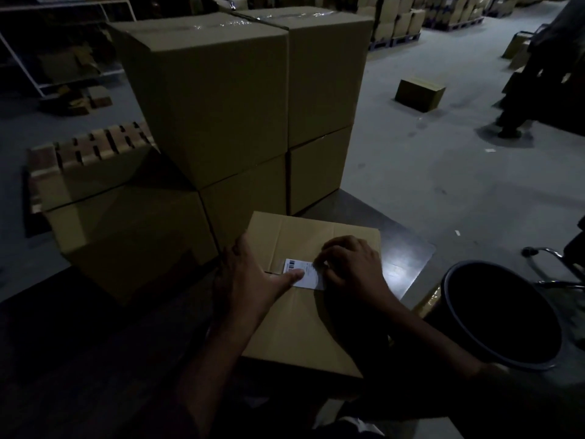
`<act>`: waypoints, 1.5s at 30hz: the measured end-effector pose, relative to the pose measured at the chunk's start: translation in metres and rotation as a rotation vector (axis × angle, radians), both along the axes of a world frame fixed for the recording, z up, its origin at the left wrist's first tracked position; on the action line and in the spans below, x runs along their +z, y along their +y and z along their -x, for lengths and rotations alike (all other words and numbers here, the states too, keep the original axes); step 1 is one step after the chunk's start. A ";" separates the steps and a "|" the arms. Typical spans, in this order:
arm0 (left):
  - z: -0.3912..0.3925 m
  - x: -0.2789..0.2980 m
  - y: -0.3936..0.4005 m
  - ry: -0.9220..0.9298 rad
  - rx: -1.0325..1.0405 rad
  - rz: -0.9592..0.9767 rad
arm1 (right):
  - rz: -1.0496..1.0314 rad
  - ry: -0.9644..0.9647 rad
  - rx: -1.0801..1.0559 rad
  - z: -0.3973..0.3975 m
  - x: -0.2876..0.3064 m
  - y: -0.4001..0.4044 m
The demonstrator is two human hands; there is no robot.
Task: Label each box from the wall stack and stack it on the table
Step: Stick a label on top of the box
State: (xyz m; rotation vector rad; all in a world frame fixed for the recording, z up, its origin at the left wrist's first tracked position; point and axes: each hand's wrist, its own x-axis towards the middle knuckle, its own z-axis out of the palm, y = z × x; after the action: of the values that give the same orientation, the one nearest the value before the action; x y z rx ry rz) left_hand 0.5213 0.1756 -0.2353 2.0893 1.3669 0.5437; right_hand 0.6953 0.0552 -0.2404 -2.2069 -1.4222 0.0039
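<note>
A dim warehouse: palletised carton stacks (399, 17) at the back, bare concrete floor (443, 172), stacked boxes (221, 99) nearby.

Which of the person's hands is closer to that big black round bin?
The right hand. It sits on the white label, on the side towards the black round bin; the left hand is farther, at the label's opposite end.
</note>
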 end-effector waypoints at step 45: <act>0.037 0.009 0.010 0.051 0.070 0.062 | 0.017 0.105 0.070 -0.040 0.008 0.001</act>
State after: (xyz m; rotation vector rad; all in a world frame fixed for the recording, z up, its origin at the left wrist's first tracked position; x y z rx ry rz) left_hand 0.4842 0.1856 -0.2264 2.0249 1.4715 0.4739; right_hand 0.7353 0.0558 -0.2324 -2.1363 -1.4445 0.1545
